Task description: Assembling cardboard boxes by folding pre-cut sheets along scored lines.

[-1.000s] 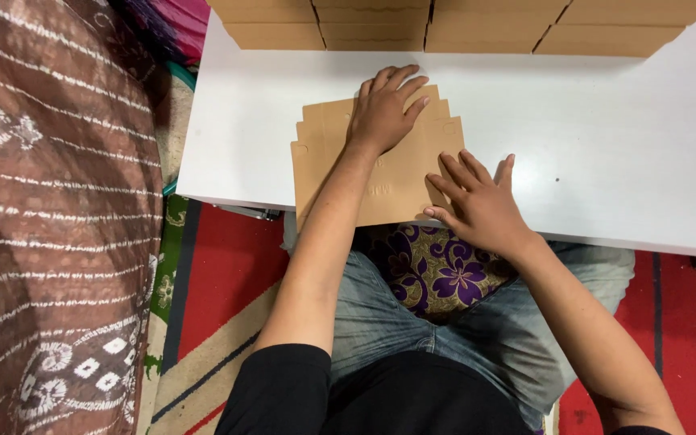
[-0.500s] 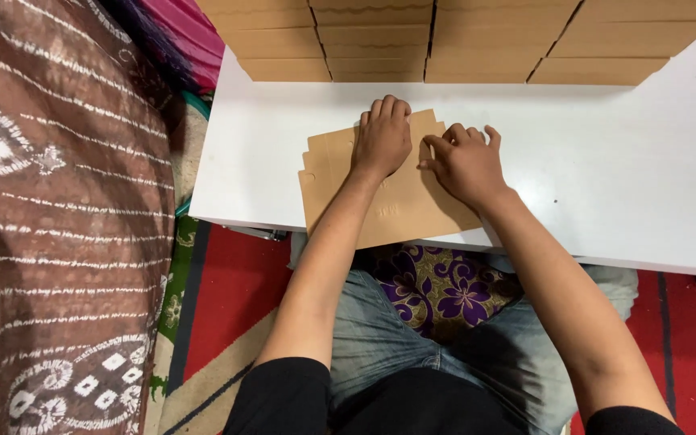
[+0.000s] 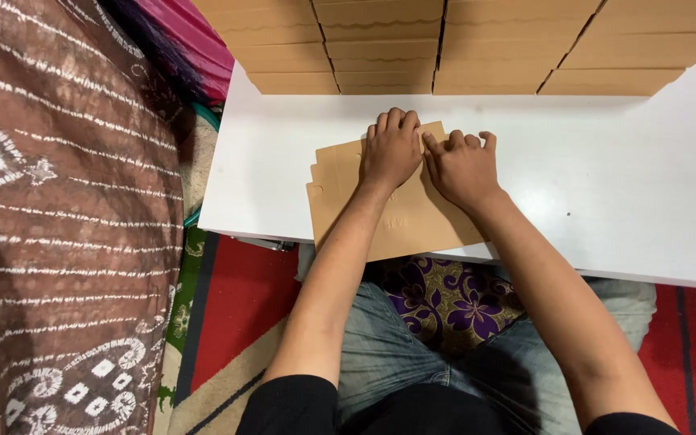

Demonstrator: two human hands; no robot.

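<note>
cardboard box blank lies flat over the bench's near edge, unfolded; left hand and right hand press its far flap, fingers spread flat, gripping nothing. folded boxes line the far edge.

Tan cardboard sheet on white table — tan boxes behind. Brown cloth with white motifs, purple floral cushion, red carpet, pink fabric — faded blue jeans.

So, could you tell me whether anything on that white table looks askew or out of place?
The flat cardboard sheet lies slightly skewed and overhangs the near edge of the white table. Both the left hand and right hand press on it.
</note>
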